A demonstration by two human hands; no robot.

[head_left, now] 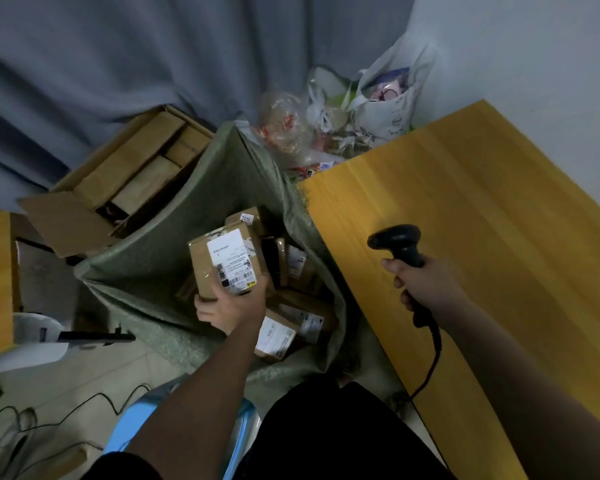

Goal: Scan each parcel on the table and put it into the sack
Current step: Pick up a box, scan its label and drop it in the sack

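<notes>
One view only, from the head, looking down. Left hand (227, 306) wrapped under the near bottom edge of a small cardboard parcel (227, 263), thumb on the label face, box held tilted over the open mouth of the green woven sack (174, 244). Right hand (418, 277) clenched round the grip of a black barcode scanner (400, 247), head pointing away over the bare yellow wooden table (482, 209), cable trailing back off the near edge. Several more parcels (291, 317) already lying jumbled inside the sack, labels facing various ways. Probably light, judging by the easy one-handed hold; stiff, square-cornered card, taped seams, glossy white shipping label likely slicker than the card. Best taken across a short edge or by two opposite faces, palm below, as now; corners likely to dent if dropped hard onto the boxes beneath. Sack soft and slumping, coarse weave, rim folding inward, so likely to need a clear drop through the middle of its mouth. Beyond it, an open brown carton (125, 181) holding flat cardboard pieces, crinkled plastic bags (361, 109) against the wall, grey curtain (118, 64) hanging in soft folds.
</notes>
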